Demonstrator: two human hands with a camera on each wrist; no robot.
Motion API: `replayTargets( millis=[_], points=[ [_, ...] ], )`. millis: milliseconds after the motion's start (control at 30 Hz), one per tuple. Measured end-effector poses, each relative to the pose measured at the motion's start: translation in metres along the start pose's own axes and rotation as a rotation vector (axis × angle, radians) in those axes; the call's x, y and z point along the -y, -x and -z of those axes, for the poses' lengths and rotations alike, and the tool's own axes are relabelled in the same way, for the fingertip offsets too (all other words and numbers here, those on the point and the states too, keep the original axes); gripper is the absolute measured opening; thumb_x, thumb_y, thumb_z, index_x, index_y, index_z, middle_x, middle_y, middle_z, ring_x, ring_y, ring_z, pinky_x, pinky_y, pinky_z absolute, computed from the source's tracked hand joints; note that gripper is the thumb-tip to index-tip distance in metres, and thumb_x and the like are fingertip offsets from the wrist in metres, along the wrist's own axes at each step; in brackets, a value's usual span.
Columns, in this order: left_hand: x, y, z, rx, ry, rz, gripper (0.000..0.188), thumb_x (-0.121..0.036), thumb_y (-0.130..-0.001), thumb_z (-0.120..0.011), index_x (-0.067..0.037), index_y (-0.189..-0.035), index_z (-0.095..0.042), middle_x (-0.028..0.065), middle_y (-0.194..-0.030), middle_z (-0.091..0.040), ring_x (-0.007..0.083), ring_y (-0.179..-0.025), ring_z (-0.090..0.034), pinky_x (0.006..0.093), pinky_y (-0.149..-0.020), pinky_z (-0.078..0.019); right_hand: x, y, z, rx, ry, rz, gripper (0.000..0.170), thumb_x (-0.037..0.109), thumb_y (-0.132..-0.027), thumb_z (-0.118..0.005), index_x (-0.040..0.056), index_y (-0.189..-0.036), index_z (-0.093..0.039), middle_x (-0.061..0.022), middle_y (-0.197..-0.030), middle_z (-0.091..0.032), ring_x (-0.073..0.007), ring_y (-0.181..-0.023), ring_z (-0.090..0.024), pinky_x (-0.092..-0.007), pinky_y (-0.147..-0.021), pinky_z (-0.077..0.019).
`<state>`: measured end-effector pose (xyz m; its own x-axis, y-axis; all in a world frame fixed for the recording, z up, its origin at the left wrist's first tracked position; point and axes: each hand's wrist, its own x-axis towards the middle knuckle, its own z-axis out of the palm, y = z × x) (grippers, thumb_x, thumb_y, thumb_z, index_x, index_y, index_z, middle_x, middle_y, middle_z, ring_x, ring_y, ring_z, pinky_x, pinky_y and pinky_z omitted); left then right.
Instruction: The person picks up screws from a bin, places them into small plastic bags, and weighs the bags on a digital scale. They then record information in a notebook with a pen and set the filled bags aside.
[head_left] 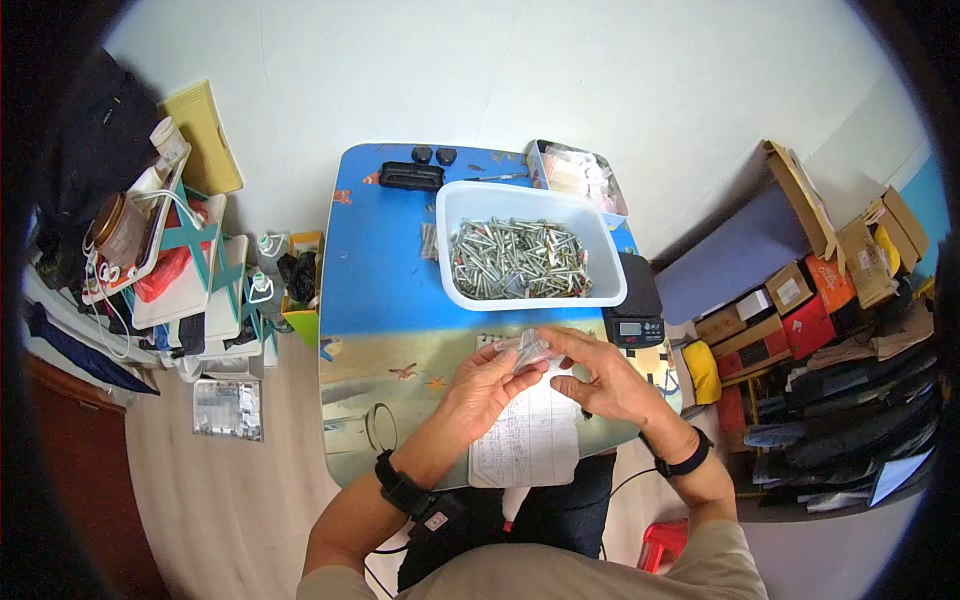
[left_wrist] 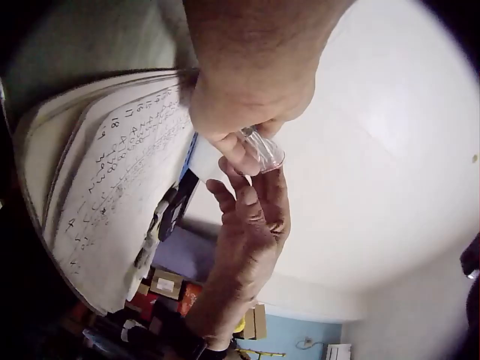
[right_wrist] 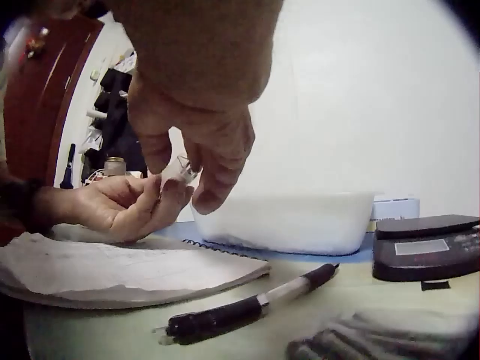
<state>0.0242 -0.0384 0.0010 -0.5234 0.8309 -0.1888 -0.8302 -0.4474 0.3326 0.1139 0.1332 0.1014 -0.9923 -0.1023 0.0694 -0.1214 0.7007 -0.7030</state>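
A small clear plastic bag (head_left: 528, 350) is between both hands above a notebook (head_left: 525, 440). My left hand (head_left: 483, 388) pinches the bag between thumb and fingers; in the left wrist view the bag (left_wrist: 268, 152) shows something dark at its edge. My right hand (head_left: 602, 378) touches the bag's far side with its fingertips, thumb held apart; whether it pinches the plastic is hard to tell. Beyond the hands stands a white tub (head_left: 606, 262) holding many screws (head_left: 520, 258). In the right wrist view a pen (right_wrist: 247, 309) lies beside the notebook.
A digital scale (head_left: 636, 331) sits right of the tub. Behind it is a box of plastic bags (head_left: 580, 178). A black case (head_left: 411, 177) lies at the back left, and a small bag of screws (head_left: 429, 241) beside the tub. Shelves stand left, cartons right.
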Motion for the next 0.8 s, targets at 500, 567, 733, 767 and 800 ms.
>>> replayTargets(
  millis=[500, 567, 733, 767, 800],
  points=[
    [-0.003, -0.002, 0.015, 0.033, -0.105, -0.029, 0.023, -0.017, -0.102, -0.053, 0.0, -0.116, -0.058, 0.0165, -0.109, -0.068, 0.0304, -0.104, -0.066, 0.0437, -0.095, -0.0529, -0.053, -0.154, 0.027, 0.022, 0.223, 0.071, 0.016, 0.001, -0.082, -0.066, 0.0034, -0.095, -0.074, -0.0132, -0.081, -0.071, -0.0219, -0.071, -0.068, -0.0337, -0.067, -0.0526],
    [-0.005, -0.002, 0.016, 0.048, -0.045, -0.042, 0.023, -0.017, -0.101, -0.054, 0.0, -0.117, -0.057, 0.017, -0.112, -0.067, 0.0308, -0.106, -0.066, 0.0439, -0.095, -0.0529, -0.059, -0.17, 0.016, 0.136, 0.471, 0.106, 0.018, 0.007, -0.079, -0.068, 0.0063, -0.095, -0.075, -0.0142, -0.084, -0.072, -0.029, -0.074, -0.069, -0.0381, -0.069, -0.0538],
    [-0.008, -0.003, 0.012, 0.016, -0.032, -0.033, 0.022, -0.016, -0.1, -0.058, 0.0, -0.114, -0.059, 0.0155, -0.112, -0.067, 0.0287, -0.105, -0.066, 0.043, -0.094, -0.0535, -0.064, -0.184, -0.01, 0.161, 0.608, 0.005, 0.009, 0.017, -0.075, -0.071, 0.0099, -0.08, -0.073, -0.015, -0.075, -0.07, -0.0348, -0.075, -0.069, -0.0443, -0.071, -0.0538],
    [-0.007, -0.002, 0.01, -0.004, -0.029, -0.046, 0.02, -0.015, -0.099, -0.06, 0.0, -0.113, -0.06, 0.0142, -0.11, -0.067, 0.0265, -0.102, -0.067, 0.0413, -0.092, -0.0545, -0.064, -0.185, -0.012, 0.162, 0.606, 0.002, 0.009, 0.017, -0.075, -0.071, 0.0099, -0.08, -0.073, -0.015, -0.075, -0.07, -0.0348, -0.075, -0.069, -0.0443, -0.071, -0.0538],
    [-0.005, -0.003, 0.011, -0.005, -0.026, -0.044, 0.02, -0.015, -0.099, -0.06, 0.0, -0.113, -0.06, 0.0142, -0.11, -0.067, 0.0265, -0.102, -0.067, 0.0413, -0.092, -0.0545, -0.065, -0.184, -0.014, 0.16, 0.639, -0.013, 0.01, 0.017, -0.074, -0.071, 0.0095, -0.08, -0.073, -0.0157, -0.074, -0.069, -0.0357, -0.075, -0.068, -0.0447, -0.071, -0.0537]
  ],
)
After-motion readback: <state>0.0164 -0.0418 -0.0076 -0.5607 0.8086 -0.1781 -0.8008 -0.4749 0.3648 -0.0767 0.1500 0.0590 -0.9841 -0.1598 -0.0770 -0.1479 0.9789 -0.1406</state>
